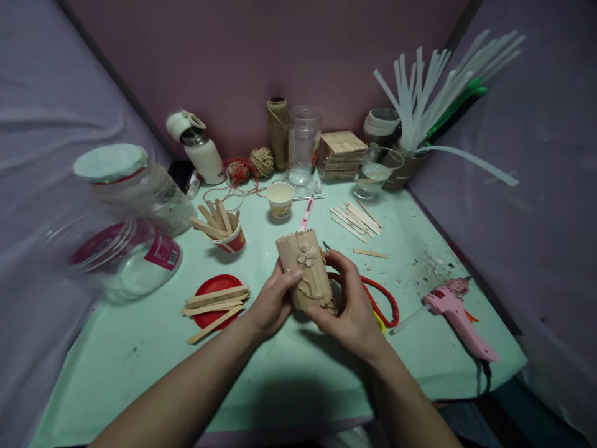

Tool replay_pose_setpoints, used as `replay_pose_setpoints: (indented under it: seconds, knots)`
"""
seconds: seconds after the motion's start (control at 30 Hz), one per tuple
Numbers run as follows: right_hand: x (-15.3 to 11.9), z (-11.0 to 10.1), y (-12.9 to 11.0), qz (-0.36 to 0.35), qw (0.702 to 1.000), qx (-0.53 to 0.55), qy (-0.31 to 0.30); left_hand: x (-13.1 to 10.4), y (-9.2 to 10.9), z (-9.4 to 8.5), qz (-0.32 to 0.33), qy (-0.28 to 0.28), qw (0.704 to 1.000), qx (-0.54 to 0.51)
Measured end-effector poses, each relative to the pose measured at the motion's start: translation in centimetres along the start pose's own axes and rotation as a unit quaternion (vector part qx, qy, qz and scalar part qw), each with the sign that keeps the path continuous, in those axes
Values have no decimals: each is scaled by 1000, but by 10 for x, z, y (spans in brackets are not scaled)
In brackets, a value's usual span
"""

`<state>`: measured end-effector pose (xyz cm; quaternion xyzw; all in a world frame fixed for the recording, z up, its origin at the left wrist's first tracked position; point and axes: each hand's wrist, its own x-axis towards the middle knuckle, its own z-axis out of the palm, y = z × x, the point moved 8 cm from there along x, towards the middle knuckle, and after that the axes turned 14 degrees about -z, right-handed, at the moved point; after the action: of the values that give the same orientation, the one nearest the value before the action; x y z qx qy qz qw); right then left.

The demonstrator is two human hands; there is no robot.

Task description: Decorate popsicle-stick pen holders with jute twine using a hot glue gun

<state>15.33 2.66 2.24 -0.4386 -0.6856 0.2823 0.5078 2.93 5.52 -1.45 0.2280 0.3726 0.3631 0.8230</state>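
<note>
Wooden cylinder (308, 274), long axis tilted, top seemingly away, both hands (352, 305)

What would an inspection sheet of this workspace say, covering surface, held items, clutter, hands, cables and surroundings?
Surface: pale green table cover; scraps scattered at right.
Held items: wooden-stick cylinder with a flower decoration.
Clutter: red-handled scissors, partly hidden; pink hot glue gun on its side; craft sticks across a red lid; jars, cups and twine behind and at left.
Hands: left hand and right hand both grip the cylinder.
Cables: black cord at the glue gun's handle; plug end out of view.
Surroundings: mauve back wall, pale sheeting at both sides.
</note>
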Motion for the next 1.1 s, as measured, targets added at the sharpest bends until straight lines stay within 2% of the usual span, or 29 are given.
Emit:
replay_pose_setpoints:
  seconds: [0.17, 0.27, 0.37, 0.47, 0.63, 1.1]
  knots:
    - [-1, 6, -1, 2, 998, -62, -11, 1, -1, 4, 5, -23, 1000, -18]
    - [-2, 5, -4, -28, 993, -111, 12, 1, 3, 3, 28, -27, 999, -5]
    - [-2, 2, -10, -74, 980, -180, 39, 0, 14, -6, 68, 13, 997, 22]
    - [-2, 2, -13, -98, 971, -215, 37, -1, 24, -14, 85, 52, 993, 66]
    - [-2, 2, -15, -113, 967, -227, 33, -1, 32, -14, 102, 48, 988, 103]
    - [-3, 3, -13, -105, 969, -222, 25, -2, 33, -14, 111, 67, 982, 137]
